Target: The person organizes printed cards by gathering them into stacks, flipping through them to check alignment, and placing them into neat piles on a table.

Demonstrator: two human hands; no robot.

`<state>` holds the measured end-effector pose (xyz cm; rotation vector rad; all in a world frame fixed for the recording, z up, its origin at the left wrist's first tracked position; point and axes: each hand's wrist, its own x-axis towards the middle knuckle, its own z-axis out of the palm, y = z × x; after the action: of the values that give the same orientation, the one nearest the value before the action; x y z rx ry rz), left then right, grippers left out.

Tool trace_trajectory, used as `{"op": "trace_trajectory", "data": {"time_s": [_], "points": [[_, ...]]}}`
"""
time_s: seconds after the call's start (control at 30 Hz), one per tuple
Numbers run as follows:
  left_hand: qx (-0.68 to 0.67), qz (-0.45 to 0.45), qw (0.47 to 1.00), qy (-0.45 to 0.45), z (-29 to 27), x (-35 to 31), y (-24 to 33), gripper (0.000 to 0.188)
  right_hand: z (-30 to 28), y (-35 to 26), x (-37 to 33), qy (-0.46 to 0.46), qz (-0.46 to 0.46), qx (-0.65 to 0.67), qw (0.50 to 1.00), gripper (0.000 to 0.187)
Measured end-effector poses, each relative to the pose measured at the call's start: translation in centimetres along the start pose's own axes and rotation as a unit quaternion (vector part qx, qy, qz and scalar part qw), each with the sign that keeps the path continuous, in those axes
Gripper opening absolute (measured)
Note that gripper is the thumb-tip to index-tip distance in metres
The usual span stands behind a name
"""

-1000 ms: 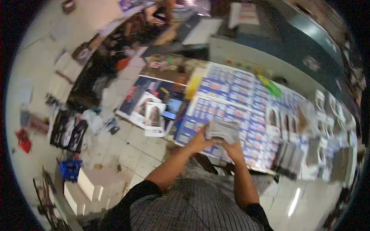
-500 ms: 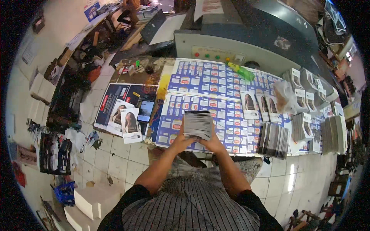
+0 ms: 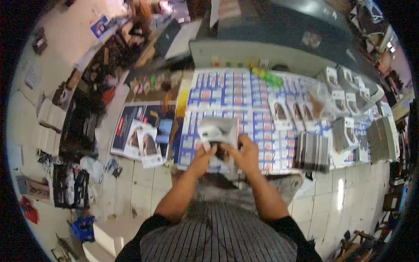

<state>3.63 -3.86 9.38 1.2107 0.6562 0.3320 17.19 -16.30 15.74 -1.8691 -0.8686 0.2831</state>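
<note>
The left hand [image 3: 201,161] and right hand [image 3: 246,153] clasp a stack [image 3: 219,125] between them, by the table's [image 3: 257,146] near edge. I'd guess smooth card: fairly weighty together, stiff, liable to slide; best squeezed at both sides, sparing corners.

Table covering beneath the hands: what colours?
The table covering is mainly blue and white, with small red patches; head view.
</note>
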Motion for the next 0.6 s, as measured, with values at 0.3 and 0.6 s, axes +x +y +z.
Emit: {"op": "trace_trajectory", "data": {"time_s": [0.3,0.6], "points": [[-0.186,0.098,0.973,-0.095,1.8,0.4,1.8,0.054,-4.0,-8.3,-1.2,-0.145,-0.018,0.043,0.988,0.068],[-0.313,0.031,0.924,-0.218,4.2,-3.8,6.3,0.065,-6.1,-9.5,-0.7,-0.247,-0.099,0.258,0.929,0.106]]}}
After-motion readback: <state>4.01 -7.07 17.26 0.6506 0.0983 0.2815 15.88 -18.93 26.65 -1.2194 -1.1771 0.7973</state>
